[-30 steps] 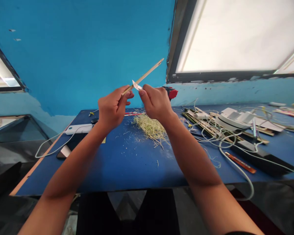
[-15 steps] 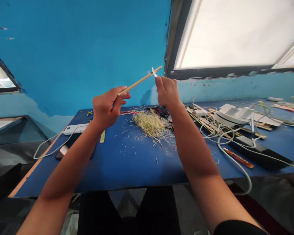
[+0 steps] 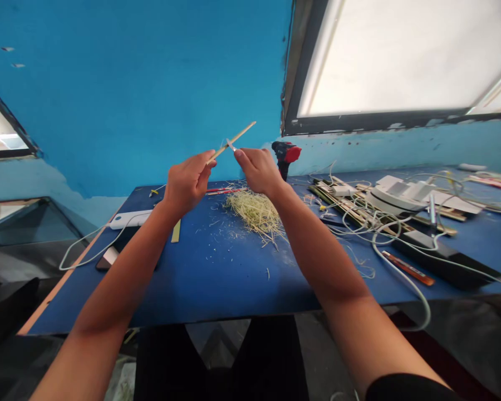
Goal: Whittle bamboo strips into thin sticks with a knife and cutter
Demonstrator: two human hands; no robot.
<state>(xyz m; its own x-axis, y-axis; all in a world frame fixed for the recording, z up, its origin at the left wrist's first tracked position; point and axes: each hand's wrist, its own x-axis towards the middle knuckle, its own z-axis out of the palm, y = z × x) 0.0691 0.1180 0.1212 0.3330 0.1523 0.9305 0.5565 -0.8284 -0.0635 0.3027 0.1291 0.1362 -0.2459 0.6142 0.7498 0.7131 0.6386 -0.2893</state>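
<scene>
A thin pale wooden strip [image 3: 244,131] slants up to the right above the table, its lower end pinched in my left hand [image 3: 187,182]. My right hand [image 3: 259,170] is closed around a small knife, whose light blade [image 3: 231,145] lies against the strip close to my left fingers. A thin curled shaving shows at the blade. The knife's handle is hidden in my fist. Below the hands, a heap of fine pale shavings [image 3: 256,214] sits on the blue table [image 3: 225,284].
Behind my right wrist stands a red and black drill [image 3: 286,155]. On the right are a grey model boat [image 3: 394,200], tangled white cable [image 3: 378,239], wooden strips and an orange-brown cutter [image 3: 409,268]. A white power strip [image 3: 129,220] and a phone [image 3: 107,258] lie left.
My right hand and the blade have moved left and down along the strip, closer to my left hand. The strip sits lower and further left. The drill has come into view.
</scene>
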